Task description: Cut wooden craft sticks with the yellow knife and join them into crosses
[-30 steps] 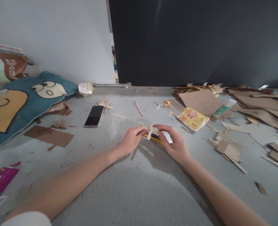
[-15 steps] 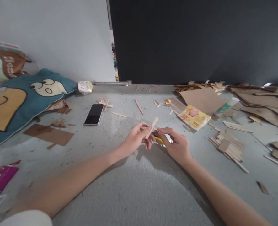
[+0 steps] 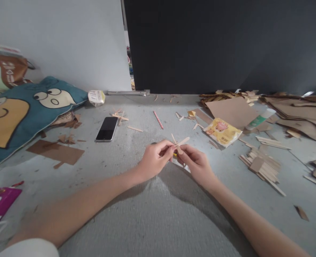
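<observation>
My left hand (image 3: 156, 159) is closed, its thumb and fingertips pinching a small piece of crossed wooden craft sticks (image 3: 184, 141) above the table. My right hand (image 3: 197, 162) grips the same piece from the other side, thumb against its lower end. A thinner stick end (image 3: 173, 138) points up and away from the crossing. Whether the sticks are joined or only held together, I cannot tell. Beneath the hands lies a yellow and white object (image 3: 183, 165), mostly covered by the fingers.
A phone (image 3: 106, 129) and a pink striped stick (image 3: 158, 119) lie beyond the hands. To the right are a yellow packet (image 3: 222, 132), a green-and-white glue tube (image 3: 260, 119), a pile of craft sticks (image 3: 262, 165) and cardboard sheets (image 3: 305, 116). A blue cushion (image 3: 40, 107) sits left.
The sticks have turned in my fingers, with the wide one now slanting toward the upper right. My two hands are closer together, and the left fingers have curled in.
</observation>
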A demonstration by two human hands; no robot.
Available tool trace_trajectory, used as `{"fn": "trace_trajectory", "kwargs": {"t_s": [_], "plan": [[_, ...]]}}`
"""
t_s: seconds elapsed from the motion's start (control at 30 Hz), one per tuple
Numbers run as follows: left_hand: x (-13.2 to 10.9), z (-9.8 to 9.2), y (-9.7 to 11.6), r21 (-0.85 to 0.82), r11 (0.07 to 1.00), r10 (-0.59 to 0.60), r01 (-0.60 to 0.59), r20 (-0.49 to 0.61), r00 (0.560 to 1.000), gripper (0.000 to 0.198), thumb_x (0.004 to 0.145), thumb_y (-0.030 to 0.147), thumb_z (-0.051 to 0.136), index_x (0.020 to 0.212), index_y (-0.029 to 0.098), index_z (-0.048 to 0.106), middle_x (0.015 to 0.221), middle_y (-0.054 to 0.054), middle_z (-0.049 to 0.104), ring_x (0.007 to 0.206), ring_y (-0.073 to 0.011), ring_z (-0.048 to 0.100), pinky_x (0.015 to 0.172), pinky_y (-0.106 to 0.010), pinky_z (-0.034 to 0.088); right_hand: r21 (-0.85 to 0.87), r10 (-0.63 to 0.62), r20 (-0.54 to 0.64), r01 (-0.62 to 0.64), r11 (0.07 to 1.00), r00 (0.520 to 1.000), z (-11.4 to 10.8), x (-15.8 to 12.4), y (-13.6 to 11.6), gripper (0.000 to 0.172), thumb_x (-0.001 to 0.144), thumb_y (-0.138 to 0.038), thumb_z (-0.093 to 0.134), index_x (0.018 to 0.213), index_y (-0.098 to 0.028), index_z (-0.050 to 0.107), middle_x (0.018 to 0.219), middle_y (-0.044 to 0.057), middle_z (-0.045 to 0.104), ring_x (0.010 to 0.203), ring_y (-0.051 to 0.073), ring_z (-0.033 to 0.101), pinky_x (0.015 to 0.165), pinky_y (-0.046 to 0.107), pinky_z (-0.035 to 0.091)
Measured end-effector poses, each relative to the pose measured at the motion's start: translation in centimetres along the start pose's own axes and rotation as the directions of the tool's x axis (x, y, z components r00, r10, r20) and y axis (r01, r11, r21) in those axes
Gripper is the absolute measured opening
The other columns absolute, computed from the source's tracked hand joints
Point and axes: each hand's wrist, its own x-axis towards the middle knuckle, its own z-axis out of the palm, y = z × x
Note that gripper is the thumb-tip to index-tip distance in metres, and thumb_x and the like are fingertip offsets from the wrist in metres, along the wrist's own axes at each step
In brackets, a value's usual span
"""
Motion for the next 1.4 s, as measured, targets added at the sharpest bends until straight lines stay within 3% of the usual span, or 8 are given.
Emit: {"fn": "trace_trajectory", "kwargs": {"t_s": [0.27,0.6,0.87,1.13,1.27,1.4], "plan": [[0.2,0.1,0.0,-0.137,0.990,-0.026,0.030,0.034,0.999,0.028,0.100,0.044,0.057,0.092,0.018,0.062,0.065,0.004,0.053,0.057,-0.0093,0.045,0.056,-0.023,0.036,-0.014,-0.006,-0.026,0.006,1.000,1.000,-0.6,-0.2,0.2,0.036,0.104,-0.049,0.057,0.101,-0.023,0.082,0.072,0.001,0.064,0.061,0.014,0.051,0.056,0.028,0.044],[0.4,0.4,-0.5,-0.251,0.963,-0.079,0.095,0.073,0.994,0.037,0.097,0.054,0.060,0.092,0.018,0.060,0.064,0.004,0.052,0.054,-0.0082,0.043,0.052,-0.023,0.033,-0.035,-0.029,-0.044,0.028,0.999,0.999,-0.7,0.0,-0.3,0.034,0.101,-0.046,0.059,0.103,-0.021,0.084,0.086,0.005,0.074,0.074,0.017,0.062,0.067,0.029,0.048],[0.6,0.5,-1.3,-0.322,0.937,-0.119,0.139,0.081,0.990,0.043,0.094,0.061,0.062,0.089,0.018,0.059,0.061,0.005,0.052,0.052,-0.0079,0.041,0.051,-0.023,0.031,-0.025,0.072,-0.064,-0.074,0.997,0.995,-0.4,-0.3,-1.0,0.040,0.100,-0.049,0.059,0.094,-0.017,0.083,0.060,-0.002,0.046,0.057,0.012,0.037,0.053,0.027,0.031],[0.3,0.4,-0.8,-0.275,0.958,-0.074,0.081,0.038,0.997,0.039,0.098,0.056,0.060,0.089,0.018,0.057,0.065,0.004,0.052,0.056,-0.0084,0.044,0.054,-0.023,0.032,-0.021,0.099,-0.032,-0.100,0.995,0.995,-0.6,-0.3,-1.7,0.045,0.099,-0.053,0.059,0.078,-0.017,0.076,0.059,-0.002,0.038,0.057,0.012,0.033,0.053,0.028,0.030],[0.2,0.4,-0.6,-0.262,0.964,-0.042,0.047,0.024,0.999,0.034,0.099,0.052,0.060,0.090,0.019,0.056,0.064,0.005,0.051,0.057,-0.0085,0.043,0.054,-0.023,0.032,-0.013,0.102,-0.042,-0.103,0.995,0.994,-0.7,-0.4,-1.9,0.045,0.098,-0.054,0.060,0.080,-0.016,0.076,0.059,-0.002,0.038,0.057,0.012,0.034,0.053,0.028,0.031],[0.4,0.4,-0.8,-0.284,0.955,-0.060,0.080,0.078,0.995,0.038,0.098,0.056,0.059,0.090,0.019,0.056,0.062,0.006,0.050,0.054,-0.0083,0.041,0.053,-0.023,0.031,-0.009,0.095,-0.038,-0.095,0.995,0.995,-0.7,-0.5,-2.0,0.045,0.098,-0.054,0.060,0.083,-0.016,0.078,0.059,-0.002,0.038,0.057,0.012,0.034,0.052,0.028,0.031]]}}
